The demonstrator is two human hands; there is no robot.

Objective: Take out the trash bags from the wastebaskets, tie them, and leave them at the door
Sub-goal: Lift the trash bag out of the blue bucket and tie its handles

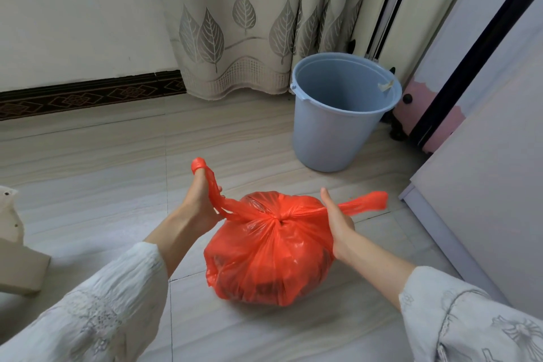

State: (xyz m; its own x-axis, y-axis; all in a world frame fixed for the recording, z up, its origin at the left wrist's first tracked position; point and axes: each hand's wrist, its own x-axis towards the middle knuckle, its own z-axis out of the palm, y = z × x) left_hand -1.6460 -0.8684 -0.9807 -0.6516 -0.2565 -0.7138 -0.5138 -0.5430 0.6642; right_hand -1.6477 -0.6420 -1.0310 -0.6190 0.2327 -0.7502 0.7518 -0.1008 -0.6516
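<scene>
A full red trash bag (pixel 271 250) sits on the tiled floor (pixel 117 150), and all other things here are placed in relation to it. Its top is gathered to a tight point in the middle, and two twisted handles go out from this point, one to each side.

The left hand (pixel 199 206) is just beside the bag, on its left upper side. The left handle (pixel 214 191) runs up along this hand, and its end loop is wrapped around the tip of one stretched finger, which points away from the person. I cannot tell how the other fingers of this hand lie, because the hand is seen from its edge.

The right hand (pixel 338 220) is touching the bag on its right upper side. It grips the right handle (pixel 364 203) close to the gathered point, with the thumb straight up, and the free end of this handle sticks out to the right past the hand. Both arms wear white embroidered sleeves (pixel 111 303).

Beyond the bag and a little to the right stands an upright blue wastebasket (pixel 338 126) with no bag inside. Farther behind the bag hangs a beige curtain (pixel 244 23) with grey leaves. To the right of the bag there is a white cabinet (pixel 484 185). Far to the left of the bag a cardboard piece (pixel 17 261) lies at the edge.
</scene>
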